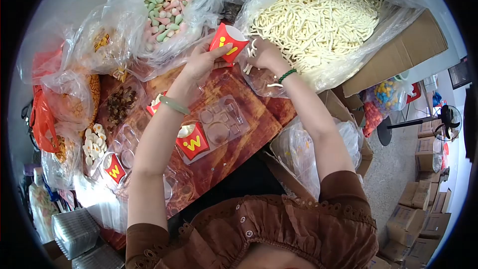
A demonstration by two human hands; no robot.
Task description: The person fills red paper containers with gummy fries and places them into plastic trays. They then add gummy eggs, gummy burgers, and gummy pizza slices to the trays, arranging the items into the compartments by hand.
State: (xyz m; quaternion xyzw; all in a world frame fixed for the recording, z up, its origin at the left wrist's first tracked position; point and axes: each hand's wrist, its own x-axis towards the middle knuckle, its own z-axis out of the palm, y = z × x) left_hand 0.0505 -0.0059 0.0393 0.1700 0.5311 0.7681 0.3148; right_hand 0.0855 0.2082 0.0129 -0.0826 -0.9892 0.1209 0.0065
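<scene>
A red french-fry carton with a yellow W-like mark is pinched in my left hand, thumb across its front. Close to its right side, my right hand has its fingers curled around a few cream-coloured stick pieces, which look like toy fries. Behind it, a large heap of the same sticks fills a clear plastic bag in a cardboard box. Below my hands, another red carton with cream pieces in it lies in a clear moulded tray.
Pink, green and white drop-shaped pieces lie in a bag at the back left. White-and-yellow flat pieces and another carton are at left. Stacked clear trays stand lower left. An open box with plastic bags is beside the table.
</scene>
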